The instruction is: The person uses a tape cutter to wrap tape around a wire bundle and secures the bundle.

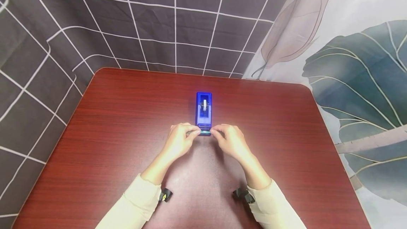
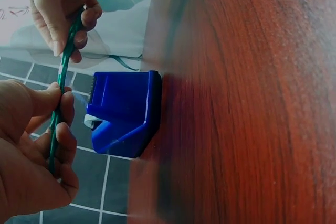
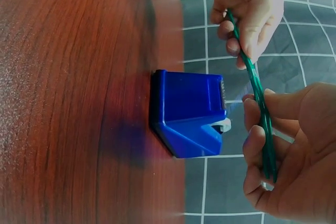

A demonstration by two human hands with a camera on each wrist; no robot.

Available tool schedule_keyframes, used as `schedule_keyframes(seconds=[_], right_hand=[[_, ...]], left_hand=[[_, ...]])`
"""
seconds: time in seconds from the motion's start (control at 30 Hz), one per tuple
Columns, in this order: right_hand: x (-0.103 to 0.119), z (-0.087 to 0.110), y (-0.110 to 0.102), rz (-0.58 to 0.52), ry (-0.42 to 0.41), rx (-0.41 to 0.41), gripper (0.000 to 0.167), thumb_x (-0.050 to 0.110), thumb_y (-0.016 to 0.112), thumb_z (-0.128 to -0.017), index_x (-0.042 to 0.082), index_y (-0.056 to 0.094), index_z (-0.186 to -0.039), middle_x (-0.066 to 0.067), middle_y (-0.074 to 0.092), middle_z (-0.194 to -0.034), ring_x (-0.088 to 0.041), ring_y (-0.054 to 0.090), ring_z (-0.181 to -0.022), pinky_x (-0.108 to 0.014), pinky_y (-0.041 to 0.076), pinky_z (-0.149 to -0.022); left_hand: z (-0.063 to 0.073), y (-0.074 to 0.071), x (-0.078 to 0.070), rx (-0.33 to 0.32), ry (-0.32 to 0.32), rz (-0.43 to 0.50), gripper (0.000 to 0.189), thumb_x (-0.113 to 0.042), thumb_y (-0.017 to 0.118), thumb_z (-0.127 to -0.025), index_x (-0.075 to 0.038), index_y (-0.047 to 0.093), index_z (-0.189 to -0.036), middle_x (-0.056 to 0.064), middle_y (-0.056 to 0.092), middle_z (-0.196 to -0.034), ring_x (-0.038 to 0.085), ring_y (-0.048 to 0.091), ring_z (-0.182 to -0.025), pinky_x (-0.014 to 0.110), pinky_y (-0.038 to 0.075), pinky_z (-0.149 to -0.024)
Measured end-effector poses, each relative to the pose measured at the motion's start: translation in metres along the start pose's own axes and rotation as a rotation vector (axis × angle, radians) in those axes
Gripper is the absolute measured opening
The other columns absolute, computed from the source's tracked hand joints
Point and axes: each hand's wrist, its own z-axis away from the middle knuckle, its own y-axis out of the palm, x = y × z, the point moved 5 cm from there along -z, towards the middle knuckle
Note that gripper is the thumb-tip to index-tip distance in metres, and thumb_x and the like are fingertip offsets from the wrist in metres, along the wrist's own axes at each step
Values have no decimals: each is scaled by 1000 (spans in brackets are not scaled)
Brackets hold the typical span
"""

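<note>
A slender, glossy green stick-like bundle [image 2: 64,66], its exact kind unclear, is held crosswise between both hands above the table. My left hand [image 1: 180,139] pinches one end between thumb and fingers. The other end is pinched by my right hand [image 1: 231,140], with a short stretch showing between the hands. Just beyond them a blue tape dispenser [image 3: 191,108] stands on the table, its serrated cutter [image 2: 92,90] facing the green bundle. A pale roll [image 1: 205,105] sits in the dispenser. Whether any tape touches the bundle is too faint to tell.
The dispenser rests on a dark red wood-grain table [image 1: 111,133] with rounded far corners. Behind it hangs a grey curtain [image 1: 152,24] with white grid lines. A leaf-patterned curtain [image 1: 356,77] hangs at the right. Dark wrist devices [image 1: 166,195] show near both sleeves.
</note>
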Motion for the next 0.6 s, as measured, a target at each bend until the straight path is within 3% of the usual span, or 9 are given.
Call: schedule_keyframes(seconds=[0.2, 0.43, 0.6], right_hand=[[1, 1, 0, -20, -23, -25, 12, 14, 72, -93, 7, 79, -100, -6, 76, -99, -22, 72, -92, -45, 55, -85], [1, 2, 1, -36, -56, -43, 9, 12, 74, -92, 6, 78, -98, -5, 75, -93, -11, 56, -62, -36, 50, -66], [1, 2, 0, -30, -75, -65, 8, 10, 75, -90, 7, 78, -97, -3, 74, -90, -6, 55, -59, -31, 48, -60]], left_hand=[[0, -1, -1, -13, 6, -29, 12, -19, 72, -93, -12, 80, -98, 2, 77, -99, 23, 68, -91, 51, 41, -94], [-1, -2, -2, -17, 2, -32, 11, -19, 74, -92, -12, 80, -98, 1, 76, -96, 21, 66, -82, 49, 42, -92], [-2, -2, -2, -29, 20, -47, 10, -18, 75, -91, -13, 80, -97, 0, 76, -94, 20, 66, -82, 46, 41, -86]])
